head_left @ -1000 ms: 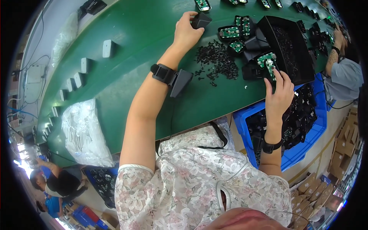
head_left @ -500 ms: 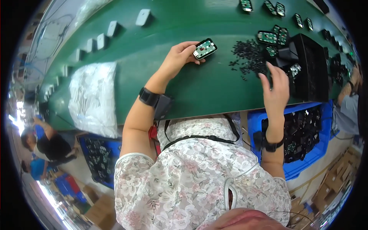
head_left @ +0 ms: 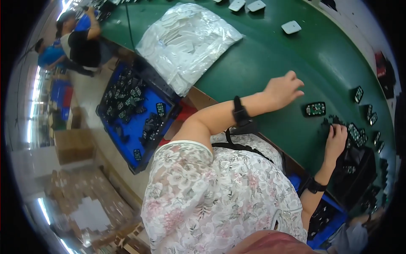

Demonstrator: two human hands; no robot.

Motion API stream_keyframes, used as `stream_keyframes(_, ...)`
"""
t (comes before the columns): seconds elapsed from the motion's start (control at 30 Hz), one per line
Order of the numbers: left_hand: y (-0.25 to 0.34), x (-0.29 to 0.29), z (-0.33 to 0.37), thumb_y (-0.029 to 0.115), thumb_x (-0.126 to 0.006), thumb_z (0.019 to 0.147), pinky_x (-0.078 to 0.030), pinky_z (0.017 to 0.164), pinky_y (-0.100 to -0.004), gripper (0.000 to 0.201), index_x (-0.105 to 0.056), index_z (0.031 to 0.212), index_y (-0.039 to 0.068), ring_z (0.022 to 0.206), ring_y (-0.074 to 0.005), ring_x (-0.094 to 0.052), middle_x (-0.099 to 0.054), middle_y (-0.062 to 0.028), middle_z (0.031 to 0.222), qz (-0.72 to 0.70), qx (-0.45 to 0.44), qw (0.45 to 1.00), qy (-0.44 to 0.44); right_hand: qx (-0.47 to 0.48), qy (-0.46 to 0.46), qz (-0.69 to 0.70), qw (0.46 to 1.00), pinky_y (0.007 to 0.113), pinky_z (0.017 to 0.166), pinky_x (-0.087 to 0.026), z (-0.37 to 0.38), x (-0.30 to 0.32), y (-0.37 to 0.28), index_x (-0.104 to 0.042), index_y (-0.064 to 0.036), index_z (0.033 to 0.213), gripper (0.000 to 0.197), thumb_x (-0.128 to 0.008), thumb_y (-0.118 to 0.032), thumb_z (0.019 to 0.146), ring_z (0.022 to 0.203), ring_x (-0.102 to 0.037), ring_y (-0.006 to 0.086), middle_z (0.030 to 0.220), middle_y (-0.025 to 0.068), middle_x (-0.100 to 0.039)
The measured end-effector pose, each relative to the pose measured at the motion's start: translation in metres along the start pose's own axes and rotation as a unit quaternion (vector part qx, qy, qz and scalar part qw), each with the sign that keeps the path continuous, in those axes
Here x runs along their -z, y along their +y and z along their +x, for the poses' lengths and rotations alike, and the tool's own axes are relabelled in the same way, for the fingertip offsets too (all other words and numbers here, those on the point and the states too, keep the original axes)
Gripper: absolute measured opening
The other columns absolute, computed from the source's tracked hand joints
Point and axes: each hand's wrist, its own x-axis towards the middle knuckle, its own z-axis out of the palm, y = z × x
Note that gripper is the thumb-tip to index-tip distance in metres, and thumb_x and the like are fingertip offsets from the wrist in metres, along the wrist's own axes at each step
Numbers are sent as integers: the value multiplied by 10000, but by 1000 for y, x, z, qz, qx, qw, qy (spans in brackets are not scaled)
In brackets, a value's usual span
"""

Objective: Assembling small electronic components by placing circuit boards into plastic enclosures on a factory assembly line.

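Note:
A black plastic case with a green circuit board point(head_left: 316, 109) in it lies on the green table. Just left of it, in the air above the table, is my left hand point(head_left: 282, 92), fingers bent and apart, with nothing seen in it. My right hand point(head_left: 336, 142) reaches down to the loose pile of small black parts point(head_left: 334, 120), fingertips drawn together at its edge. Whatever those fingertips pinch is too small to make out.
A clear plastic bag of white pieces point(head_left: 190, 40) lies near the table's edge. White covers point(head_left: 291, 27) sit along the far side. More boards point(head_left: 354, 132) and a black bin point(head_left: 354, 171) are beyond my right hand. Blue crates point(head_left: 146, 123) stand below the table.
The view has swung to the left. My left hand has let go of the cased circuit board, which now lies on the table. My right hand has come down to the black parts.

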Motion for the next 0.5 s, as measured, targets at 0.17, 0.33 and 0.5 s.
stream_keyframes(0.17,-50,125,-38,65,-598,788,-485,755,-426,175,-621,962,64,872,-351,-583,-581,-160,925,207,32,957,199,3,48,-16,999,384,803,-438,-12,8,17,-595,-28,930,109,-560,-123,889,946,-543,315,983,116,-563)
stream_keyframes(0.33,-115,225,-83,-29,-555,746,-450,830,-421,252,-631,974,47,959,-349,-550,-618,-141,992,341,98,899,257,-122,37,72,989,392,693,-468,-28,7,42,-556,-27,984,142,-498,-150,941,792,-605,346,864,152,-616)
stream_keyframes(0.5,-120,255,-63,31,-623,737,-460,823,-394,246,-642,979,76,957,-303,-549,-624,-97,1002,406,45,887,213,-162,7,126,979,294,581,-453,-16,24,50,-568,-20,993,114,-560,-100,911,607,-537,154,723,74,-578)
